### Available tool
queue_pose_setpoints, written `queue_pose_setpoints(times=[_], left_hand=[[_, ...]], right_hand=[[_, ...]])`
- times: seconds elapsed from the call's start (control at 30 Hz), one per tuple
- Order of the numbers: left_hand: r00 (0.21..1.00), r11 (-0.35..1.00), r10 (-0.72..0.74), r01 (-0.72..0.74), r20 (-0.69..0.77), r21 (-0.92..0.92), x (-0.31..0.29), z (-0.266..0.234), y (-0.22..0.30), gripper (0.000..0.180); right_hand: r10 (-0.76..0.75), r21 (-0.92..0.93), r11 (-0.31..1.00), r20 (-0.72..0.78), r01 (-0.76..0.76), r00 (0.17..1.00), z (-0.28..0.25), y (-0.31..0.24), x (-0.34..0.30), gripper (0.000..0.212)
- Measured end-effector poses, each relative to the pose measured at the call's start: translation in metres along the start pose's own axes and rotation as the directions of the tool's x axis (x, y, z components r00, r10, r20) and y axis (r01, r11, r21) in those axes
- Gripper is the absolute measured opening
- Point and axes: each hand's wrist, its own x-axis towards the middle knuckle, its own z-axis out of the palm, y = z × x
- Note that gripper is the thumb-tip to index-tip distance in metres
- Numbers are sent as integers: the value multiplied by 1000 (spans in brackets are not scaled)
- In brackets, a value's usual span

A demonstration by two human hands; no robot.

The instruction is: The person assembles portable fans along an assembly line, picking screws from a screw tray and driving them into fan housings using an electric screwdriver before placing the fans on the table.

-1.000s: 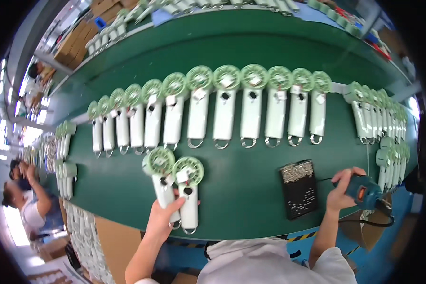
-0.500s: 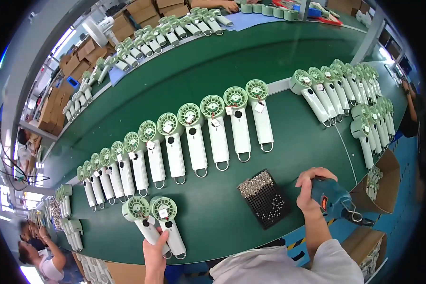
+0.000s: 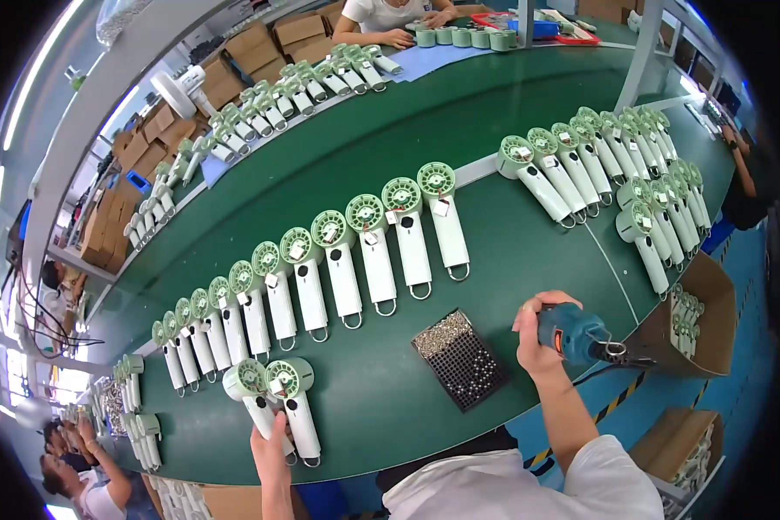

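My left hand point(image 3: 270, 452) is closed around the white handle of a handheld fan point(image 3: 250, 381) with a pale green round head, near the table's front edge. A second fan point(image 3: 302, 426) lies right beside it, close to my thumb. My right hand point(image 3: 536, 340) grips a teal power screwdriver point(image 3: 570, 333) over the table's front right part, its wire hook and dark cord end pointing right. Between the hands lies a black perforated tray point(image 3: 472, 381) holding many small metal screws. The screwdriver is apart from both tray and fans.
A long slanted row of similar fans point(image 3: 345, 277) lies beyond my hands on the green table point(image 3: 364, 416). More fans point(image 3: 563, 173) are grouped at the right. Cardboard boxes point(image 3: 711, 321) stand beside the right edge. Across the table a person point(image 3: 386, 22) sits by green round parts.
The view has turned slightly, so the fan row and tray appear farther left. My right hand with the screwdriver has come a little nearer the tray. My left hand keeps its hold on the fan.
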Motion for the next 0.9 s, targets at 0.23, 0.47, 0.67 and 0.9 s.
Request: queue_pose_setpoints(times=[0.23,0.47,0.67,0.9], left_hand=[[997,997,74,-74,8,-33,9,-19,1,40],[995,999,31,-35,96,37,29,-45,0,34],[987,999,-42,42,153,2,19,-45,0,36],[981,1000,-1,2,194,-1,15,-37,-5,33]], right_hand=[[103,75,993,-113,-94,988,11,-5,2,17],[112,61,993,-224,-101,968,22,-18,13,17],[168,151,979,-209,-138,963,22,-11,11,15],[83,129,990,-199,-58,976,8,-3,10,19]])
